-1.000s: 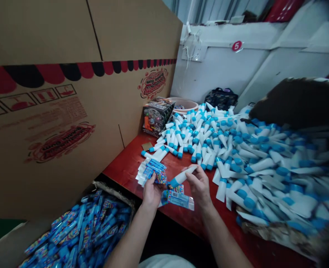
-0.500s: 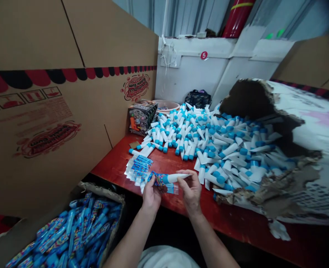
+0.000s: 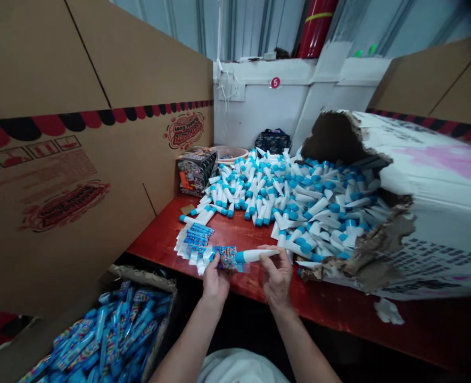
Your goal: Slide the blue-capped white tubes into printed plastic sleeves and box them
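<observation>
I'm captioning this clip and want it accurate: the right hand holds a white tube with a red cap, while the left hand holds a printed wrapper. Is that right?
Not quite: the cap is blue, not red, as the head view shows. The right hand does hold a white tube, and the left hand holds a printed wrapper.
</observation>
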Tool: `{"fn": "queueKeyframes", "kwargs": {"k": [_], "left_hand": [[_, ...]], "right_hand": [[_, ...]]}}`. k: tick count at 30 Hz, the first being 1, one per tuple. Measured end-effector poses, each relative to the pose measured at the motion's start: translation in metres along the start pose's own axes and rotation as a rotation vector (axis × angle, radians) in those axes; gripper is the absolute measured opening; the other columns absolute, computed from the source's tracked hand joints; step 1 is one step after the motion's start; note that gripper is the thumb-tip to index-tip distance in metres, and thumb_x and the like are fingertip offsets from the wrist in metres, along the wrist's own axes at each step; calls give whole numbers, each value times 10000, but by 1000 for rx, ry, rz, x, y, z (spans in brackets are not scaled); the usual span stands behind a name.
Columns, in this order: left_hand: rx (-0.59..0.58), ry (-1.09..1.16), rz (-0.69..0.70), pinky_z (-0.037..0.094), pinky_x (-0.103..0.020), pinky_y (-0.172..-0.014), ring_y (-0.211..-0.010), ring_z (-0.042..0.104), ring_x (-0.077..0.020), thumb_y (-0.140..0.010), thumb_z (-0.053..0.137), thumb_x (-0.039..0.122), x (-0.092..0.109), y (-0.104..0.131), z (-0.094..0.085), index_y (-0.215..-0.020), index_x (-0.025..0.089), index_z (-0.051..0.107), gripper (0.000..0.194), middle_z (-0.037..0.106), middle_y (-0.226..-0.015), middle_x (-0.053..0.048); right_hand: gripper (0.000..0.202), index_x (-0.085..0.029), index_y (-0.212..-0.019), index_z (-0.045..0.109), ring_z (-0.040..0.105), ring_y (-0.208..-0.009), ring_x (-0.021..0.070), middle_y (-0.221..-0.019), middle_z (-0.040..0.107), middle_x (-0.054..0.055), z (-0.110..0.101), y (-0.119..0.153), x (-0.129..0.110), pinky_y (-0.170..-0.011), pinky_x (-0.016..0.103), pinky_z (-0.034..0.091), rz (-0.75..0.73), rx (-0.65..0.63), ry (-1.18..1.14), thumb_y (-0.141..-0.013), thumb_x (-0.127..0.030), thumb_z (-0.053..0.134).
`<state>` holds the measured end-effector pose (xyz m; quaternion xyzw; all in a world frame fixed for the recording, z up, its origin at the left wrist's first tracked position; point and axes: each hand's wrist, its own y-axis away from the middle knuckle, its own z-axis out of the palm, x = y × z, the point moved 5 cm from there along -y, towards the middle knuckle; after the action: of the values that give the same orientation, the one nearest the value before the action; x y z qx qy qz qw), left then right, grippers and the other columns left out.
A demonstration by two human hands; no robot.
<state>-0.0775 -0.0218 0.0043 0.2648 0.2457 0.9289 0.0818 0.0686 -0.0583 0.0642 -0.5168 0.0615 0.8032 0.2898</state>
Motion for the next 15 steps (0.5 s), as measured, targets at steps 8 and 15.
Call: {"fn": "queueKeyframes", "kwargs": {"k": [8,15], "left_hand": [[5,3,-114,509,-303,-498,-478,592,-158,-803,627,270,-13,-4,-2,-778,150,591,127,641,-611,-32],[-30,55,-133,502,-314,-504,-480,589,-163,-847,551,206,-25,0,9,-746,153,583,119,643,-611,-40]], "right_hand": [[215,-197,-854,585,617,-784,187,-897,651,38,-3,8,2,-664,299,504,5,4,39,-702,-280,713],[232,-199,-841,575,605,-787,182,-869,640,28,-16,2,11,-689,308,506,39,78,12,-685,-293,720]]}}
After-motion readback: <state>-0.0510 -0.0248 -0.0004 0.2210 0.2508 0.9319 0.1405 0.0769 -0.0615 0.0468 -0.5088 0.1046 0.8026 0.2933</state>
